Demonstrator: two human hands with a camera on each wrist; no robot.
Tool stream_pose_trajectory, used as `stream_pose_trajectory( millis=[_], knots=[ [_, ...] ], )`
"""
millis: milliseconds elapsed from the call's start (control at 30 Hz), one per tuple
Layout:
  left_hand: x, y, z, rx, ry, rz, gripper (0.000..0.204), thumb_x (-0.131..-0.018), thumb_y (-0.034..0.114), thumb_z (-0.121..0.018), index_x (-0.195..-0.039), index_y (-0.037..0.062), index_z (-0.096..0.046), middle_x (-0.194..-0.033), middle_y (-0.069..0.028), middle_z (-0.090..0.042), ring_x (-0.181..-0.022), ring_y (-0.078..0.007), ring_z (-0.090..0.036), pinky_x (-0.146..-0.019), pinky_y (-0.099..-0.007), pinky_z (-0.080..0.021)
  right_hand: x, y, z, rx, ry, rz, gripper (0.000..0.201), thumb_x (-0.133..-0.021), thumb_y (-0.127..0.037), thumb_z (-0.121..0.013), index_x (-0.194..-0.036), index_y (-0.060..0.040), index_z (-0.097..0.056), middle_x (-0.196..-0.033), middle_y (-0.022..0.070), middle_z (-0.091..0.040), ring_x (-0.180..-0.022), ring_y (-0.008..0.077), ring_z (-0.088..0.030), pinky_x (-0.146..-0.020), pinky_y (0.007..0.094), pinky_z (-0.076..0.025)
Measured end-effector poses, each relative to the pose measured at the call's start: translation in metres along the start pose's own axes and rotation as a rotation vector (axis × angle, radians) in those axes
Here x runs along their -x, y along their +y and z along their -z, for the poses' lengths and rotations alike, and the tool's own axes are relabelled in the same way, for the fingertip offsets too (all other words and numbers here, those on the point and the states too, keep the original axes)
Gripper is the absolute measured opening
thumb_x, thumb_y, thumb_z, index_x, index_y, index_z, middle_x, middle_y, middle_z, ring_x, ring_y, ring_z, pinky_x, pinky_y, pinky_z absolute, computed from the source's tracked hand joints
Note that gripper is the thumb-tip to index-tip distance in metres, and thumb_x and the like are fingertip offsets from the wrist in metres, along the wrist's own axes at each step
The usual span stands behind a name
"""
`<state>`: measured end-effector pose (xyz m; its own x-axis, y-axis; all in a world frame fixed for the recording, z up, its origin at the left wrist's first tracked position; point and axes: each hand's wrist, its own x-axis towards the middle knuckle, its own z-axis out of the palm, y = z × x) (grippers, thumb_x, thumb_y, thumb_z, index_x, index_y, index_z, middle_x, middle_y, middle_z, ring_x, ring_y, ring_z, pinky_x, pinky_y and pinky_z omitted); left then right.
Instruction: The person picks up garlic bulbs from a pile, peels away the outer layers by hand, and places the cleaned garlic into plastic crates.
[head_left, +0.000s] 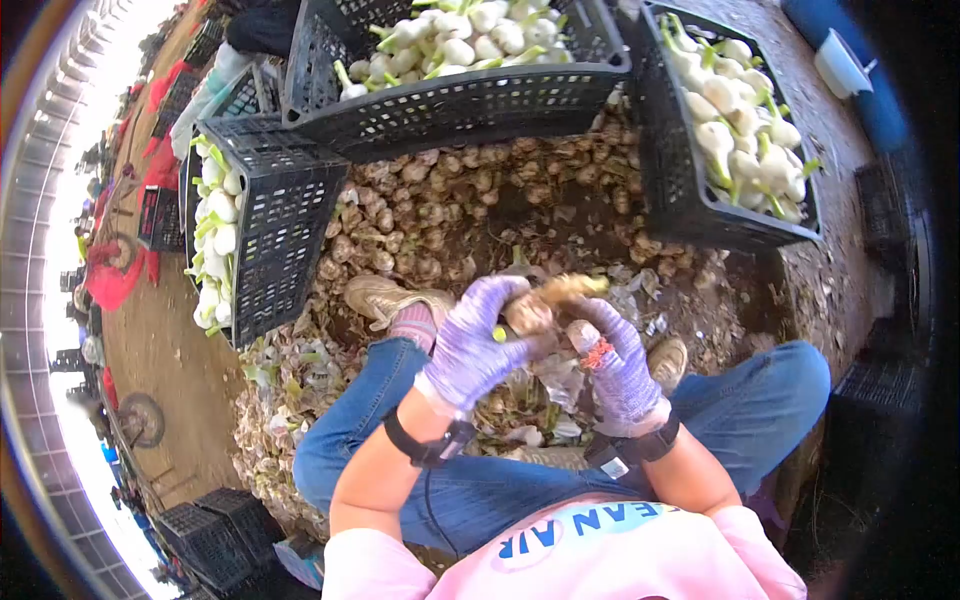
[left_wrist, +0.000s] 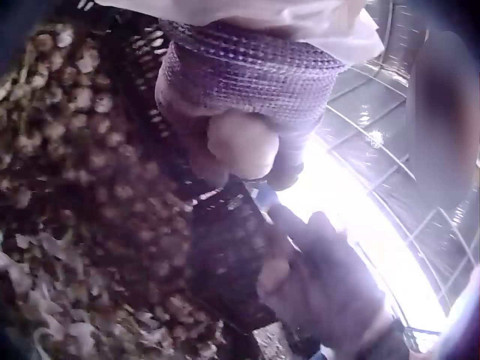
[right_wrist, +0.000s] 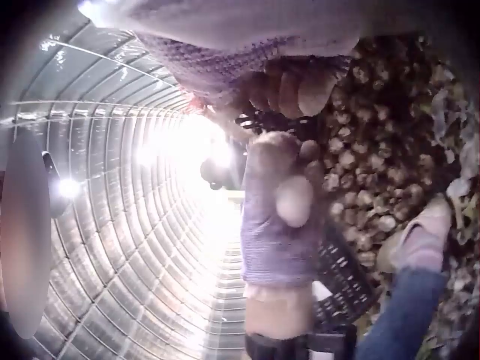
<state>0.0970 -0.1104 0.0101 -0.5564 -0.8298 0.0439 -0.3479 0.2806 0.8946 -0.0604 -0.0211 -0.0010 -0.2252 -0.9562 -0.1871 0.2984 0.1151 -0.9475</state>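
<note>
In the head view, my gloved left hand [head_left: 475, 345] grips a brownish garlic bulb [head_left: 530, 315] with its fingertips. A dry stalk [head_left: 572, 288] sticks out from the bulb toward the other hand. My gloved right hand [head_left: 618, 370] is close beside it, its fingers bent at the stalk and an orange-red band [head_left: 597, 354] round the thumb. I cannot tell whether these fingers pinch the stalk. A pale rounded shape [left_wrist: 244, 146] shows at the left hand in its wrist view. From the right wrist, bent fingertips [right_wrist: 289, 96] appear above the left hand [right_wrist: 279, 225].
Black crates of cleaned white garlic stand at the left [head_left: 275, 220], ahead [head_left: 460, 110] and at the right [head_left: 690, 200]. Unpeeled garlic bulbs [head_left: 385, 225] cover the ground between them. Peeled skins [head_left: 300, 375] lie around my feet. A white basin [head_left: 842, 65] is at the far right.
</note>
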Motion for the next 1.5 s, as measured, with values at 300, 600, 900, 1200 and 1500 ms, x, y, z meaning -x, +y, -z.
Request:
stream_pose_trajectory(
  millis=[300, 600, 900, 1200, 1500],
  knots=[
    [0.051, 0.070, -0.025, -0.265, 0.020, -0.307, 0.061, -0.053, 0.019, -0.086, -0.103, 0.0035, -0.056, -0.101, -0.0139, -0.056, -0.093, -0.0295, -0.058, -0.077, -0.0348, -0.050, 0.056, -0.032, 0.021, -0.341, -0.070, -0.074, 0.028, -0.081, -0.019, -0.068, -0.101, 0.0000, -0.062, -0.091, 0.0056, -0.065, -0.079, 0.0120, -0.061, -0.071, 0.0251, -0.050],
    [0.084, 0.078, -0.049, 0.902, -0.116, 0.347, 0.052, -0.077, 0.040, -0.071, -0.109, 0.0024, -0.055, -0.093, -0.0090, -0.061, -0.079, -0.0185, -0.061, -0.071, -0.0273, -0.050, 0.082, -0.057, 0.045, -0.053, -0.197, -0.233, 0.017, -0.080, -0.014, -0.066, -0.092, -0.0008, -0.064, -0.080, 0.0024, -0.064, -0.068, 0.0096, -0.057, -0.060, 0.0242, -0.046],
    [0.087, 0.061, -0.056, 1.035, -0.059, 0.469, 0.062, -0.079, 0.055, -0.061, -0.114, 0.0047, -0.053, -0.093, -0.0058, -0.060, -0.070, -0.0143, -0.061, -0.057, -0.0240, -0.051, 0.085, -0.046, 0.043, -0.241, -0.211, -0.313, 0.030, -0.084, -0.018, -0.062, -0.109, -0.0027, -0.057, -0.099, 0.0016, -0.061, -0.087, 0.0123, -0.056, -0.076, 0.0276, -0.046],
    [0.090, 0.064, -0.047, 0.138, -0.009, -0.303, 0.060, -0.067, 0.012, -0.079, -0.121, 0.0091, -0.052, -0.120, -0.0136, -0.049, -0.108, -0.0257, -0.052, -0.087, -0.0322, -0.046, 0.084, -0.054, 0.037, -0.182, -0.215, -0.313, 0.036, -0.078, -0.018, -0.070, -0.108, -0.0007, -0.059, -0.101, 0.0061, -0.062, -0.092, 0.0138, -0.059, -0.080, 0.0264, -0.049],
    [0.095, 0.073, -0.051, 0.811, -0.057, 0.405, 0.077, -0.069, 0.052, -0.073, -0.120, 0.0011, -0.047, -0.101, -0.0072, -0.056, -0.087, -0.0158, -0.059, -0.066, -0.0278, -0.054, 0.082, -0.043, 0.039, -0.167, -0.237, -0.407, 0.023, -0.079, -0.016, -0.068, -0.097, -0.0021, -0.063, -0.085, 0.0019, -0.063, -0.074, 0.0102, -0.058, -0.065, 0.0243, -0.048]
  ],
)
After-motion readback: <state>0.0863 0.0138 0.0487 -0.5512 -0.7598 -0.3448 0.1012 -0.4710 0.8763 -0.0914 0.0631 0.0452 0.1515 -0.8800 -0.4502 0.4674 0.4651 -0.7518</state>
